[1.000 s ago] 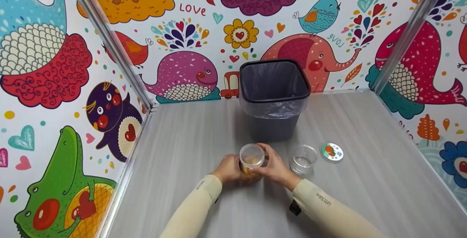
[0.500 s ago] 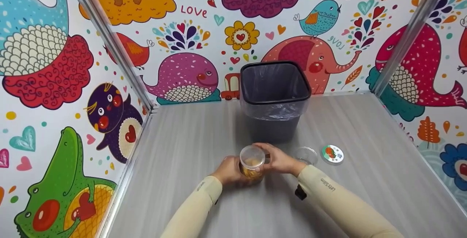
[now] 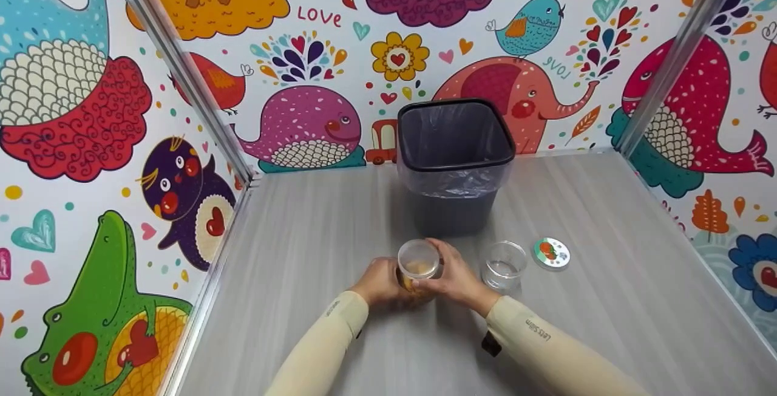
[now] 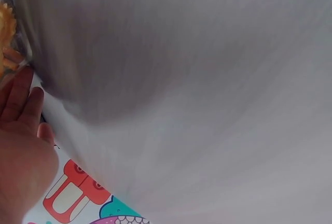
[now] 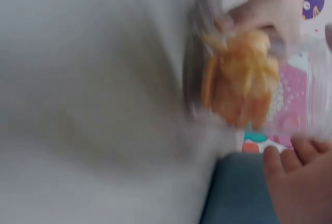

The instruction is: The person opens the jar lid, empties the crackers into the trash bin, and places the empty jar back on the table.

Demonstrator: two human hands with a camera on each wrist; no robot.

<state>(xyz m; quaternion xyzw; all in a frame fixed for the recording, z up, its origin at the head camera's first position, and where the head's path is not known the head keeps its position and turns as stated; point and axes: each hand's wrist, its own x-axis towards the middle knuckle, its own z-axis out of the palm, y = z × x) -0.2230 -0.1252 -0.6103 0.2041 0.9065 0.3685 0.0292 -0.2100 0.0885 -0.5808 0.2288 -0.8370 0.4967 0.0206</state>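
Observation:
A clear plastic jar (image 3: 419, 251) stands upright between my hands. Orange, ridged snack pieces (image 5: 246, 73) fill its lower part, and the upper part is see-through. My left hand (image 3: 381, 280) grips the jar low on its left side; in the left wrist view its fingers lie against the wall. Around the upper part, at the right, my right hand (image 3: 458, 277) holds with the thumb in front and fingers behind. Just right of this hand sits a clear plastic cup (image 3: 505, 266). Beside the cup lies a round lid (image 3: 552, 254) with a red fruit print.
Directly behind the jar stands a dark grey bin (image 3: 455, 208) with a clear liner folded over its black rim. The grey table (image 3: 303, 232) is bounded by walls (image 3: 315, 19) with cartoon animal prints and metal corner posts.
My right hand and forearm swung right, partly covering the cup, then came back left to the earlier grip on the jar. My left hand stayed on the jar, which kept its place.

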